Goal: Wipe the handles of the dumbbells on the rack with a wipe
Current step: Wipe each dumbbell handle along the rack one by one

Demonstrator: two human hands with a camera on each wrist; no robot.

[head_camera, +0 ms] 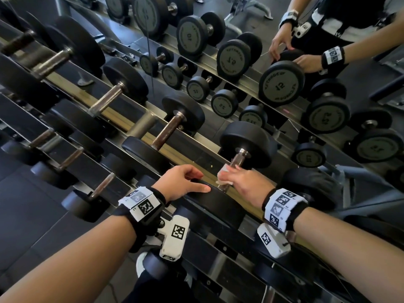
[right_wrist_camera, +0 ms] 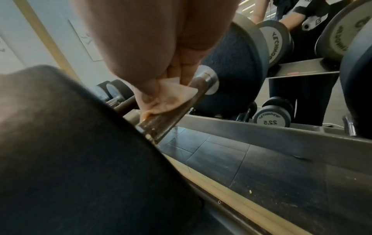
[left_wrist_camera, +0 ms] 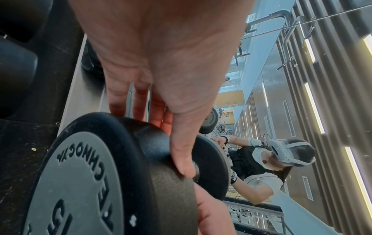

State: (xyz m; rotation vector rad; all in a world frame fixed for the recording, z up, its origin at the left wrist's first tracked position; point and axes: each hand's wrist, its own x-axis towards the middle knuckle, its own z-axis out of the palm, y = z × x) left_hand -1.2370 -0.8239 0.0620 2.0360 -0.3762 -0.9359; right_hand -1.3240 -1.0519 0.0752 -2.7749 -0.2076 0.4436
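Observation:
A black dumbbell lies on the top tier of the rack, its steel handle running between a far head and a near head. My right hand grips the handle's near part with a white wipe wrapped under the fingers. The right wrist view shows the wipe pinched against the handle. My left hand holds the near head's rim. In the left wrist view the thumb lies on the head and the fingers curl over its far side.
Several more dumbbells sit to the left on the same tier, the nearest with a brown handle. A lower tier holds smaller ones. A mirror behind the rack reflects the weights and the person. Dark floor tiles lie at the lower left.

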